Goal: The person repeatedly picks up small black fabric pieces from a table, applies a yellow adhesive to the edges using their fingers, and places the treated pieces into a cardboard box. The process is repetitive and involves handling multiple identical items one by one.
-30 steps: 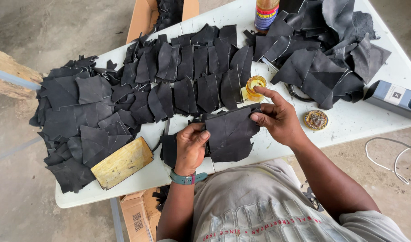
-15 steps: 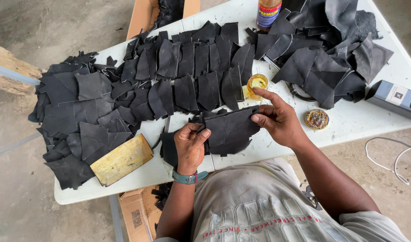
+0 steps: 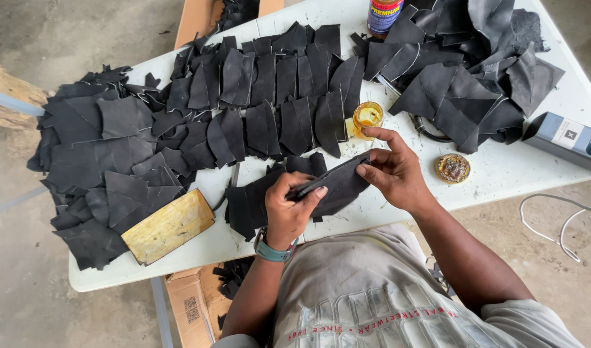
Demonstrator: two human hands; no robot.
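Note:
My left hand (image 3: 290, 209) and my right hand (image 3: 392, 171) both grip one black leather piece (image 3: 337, 187), lifted just over the near edge of the white table (image 3: 502, 174). The left hand pinches its left end, the right hand its upper right edge, and the piece looks folded along its length. A small jar of yellow glue (image 3: 367, 118) stands just beyond my right hand. A few more black pieces (image 3: 247, 203) lie flat next to my left hand.
Rows of black leather pieces (image 3: 269, 96) cover the table's middle, with heaps at left (image 3: 102, 154) and far right (image 3: 476, 71). A yellowed wooden block (image 3: 168, 225), a round lid (image 3: 452, 168), a can (image 3: 384, 14), a dark box (image 3: 566, 138), cardboard boxes (image 3: 192, 303), white cables (image 3: 553, 219).
The leather piece lay spread wide between my hands; now it is folded into a narrower strip and tilted up at the right. My hands moved slightly closer together.

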